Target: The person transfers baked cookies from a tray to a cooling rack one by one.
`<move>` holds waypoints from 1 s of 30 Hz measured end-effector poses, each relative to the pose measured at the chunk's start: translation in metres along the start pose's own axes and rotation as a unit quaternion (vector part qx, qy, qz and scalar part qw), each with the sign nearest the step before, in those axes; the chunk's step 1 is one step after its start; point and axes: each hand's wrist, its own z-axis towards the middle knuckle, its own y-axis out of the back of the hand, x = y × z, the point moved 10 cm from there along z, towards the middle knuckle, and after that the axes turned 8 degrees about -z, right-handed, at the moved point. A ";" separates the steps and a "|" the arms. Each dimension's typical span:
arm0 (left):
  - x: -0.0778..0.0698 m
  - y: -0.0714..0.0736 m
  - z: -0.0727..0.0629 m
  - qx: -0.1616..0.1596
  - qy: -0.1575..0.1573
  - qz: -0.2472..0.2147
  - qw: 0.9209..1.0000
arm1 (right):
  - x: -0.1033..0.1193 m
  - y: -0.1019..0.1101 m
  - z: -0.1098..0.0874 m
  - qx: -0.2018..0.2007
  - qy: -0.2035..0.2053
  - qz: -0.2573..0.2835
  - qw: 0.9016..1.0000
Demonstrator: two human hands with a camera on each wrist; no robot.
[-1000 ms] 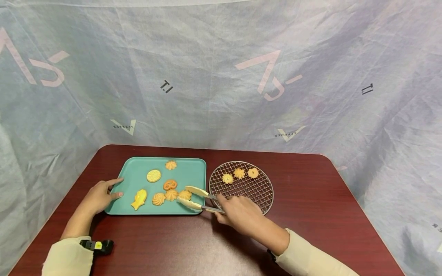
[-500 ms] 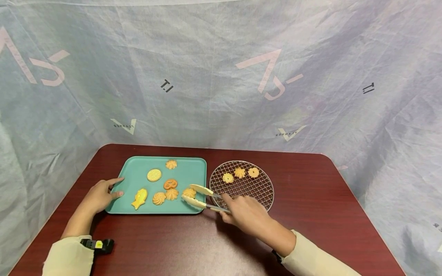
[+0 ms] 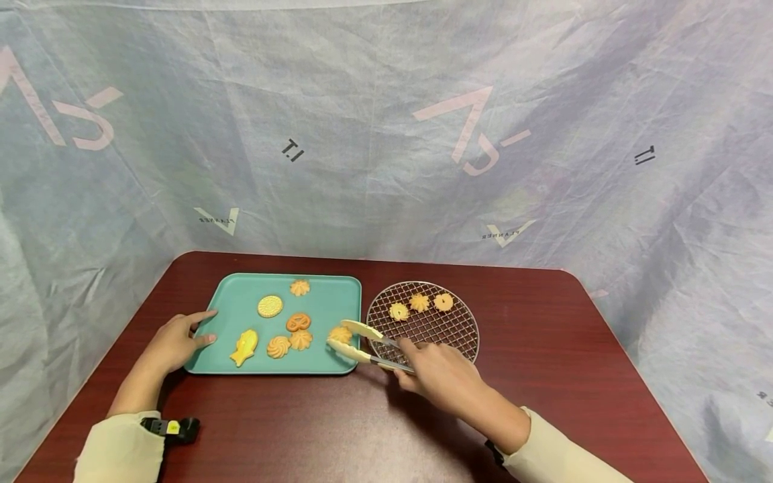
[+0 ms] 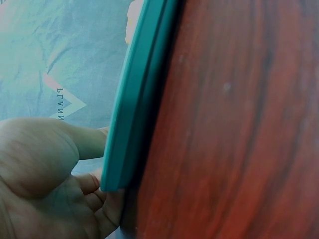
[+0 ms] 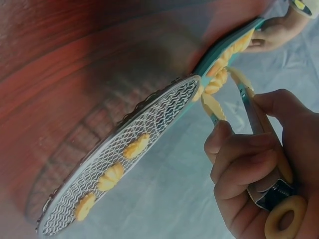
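My right hand (image 3: pixel 445 377) grips a pair of tongs (image 3: pixel 356 351) with cream-coloured tips. A ridged round cookie (image 3: pixel 340 334) sits between these tips, over the tray's right end; whether it is lifted I cannot tell. My left hand (image 3: pixel 175 343) holds the left rim of the teal tray (image 3: pixel 326 288), thumb and forefinger reaching over the edge. On the tray lie a fish-shaped cookie (image 3: pixel 244 347), a swirl cookie (image 3: pixel 278 347), a flower cookie (image 3: pixel 300 340), a pretzel cookie (image 3: pixel 298 322), an oval cookie (image 3: pixel 270 306) and another flower cookie (image 3: pixel 299 287).
A round wire rack (image 3: pixel 423 339) stands just right of the tray, bearing a yellow cookie (image 3: pixel 398 312), a star-shaped cookie (image 3: pixel 419 302) and a ring cookie (image 3: pixel 443 302). Both stand on a dark red table (image 3: pixel 531 335), backed by a hanging grey cloth (image 3: pixel 362 168).
The tongs and my right hand have moved right, and the cookie between the tips has come along, away from the other flower cookie. My left hand stays on the tray.
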 end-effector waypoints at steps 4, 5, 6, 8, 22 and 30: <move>-0.002 0.001 0.000 -0.002 -0.002 0.003 1.000 | -0.005 0.001 -0.003 -0.003 -0.009 0.000 1.000; -0.002 0.001 0.000 -0.002 -0.002 0.003 1.000 | -0.006 0.001 -0.004 -0.003 -0.011 -0.002 1.000; -0.002 0.001 0.000 -0.002 -0.002 0.003 1.000 | -0.008 0.001 -0.004 -0.003 -0.014 -0.001 1.000; -0.002 0.001 0.000 -0.002 -0.001 0.003 1.000 | -0.011 0.001 -0.006 -0.001 -0.018 0.000 1.000; -0.004 0.002 -0.001 -0.002 0.003 0.000 1.000 | -0.025 0.002 -0.019 -0.005 -0.032 0.000 0.999; -0.004 0.002 -0.001 0.000 0.004 -0.002 1.000 | -0.035 0.003 -0.025 0.001 -0.048 0.003 0.999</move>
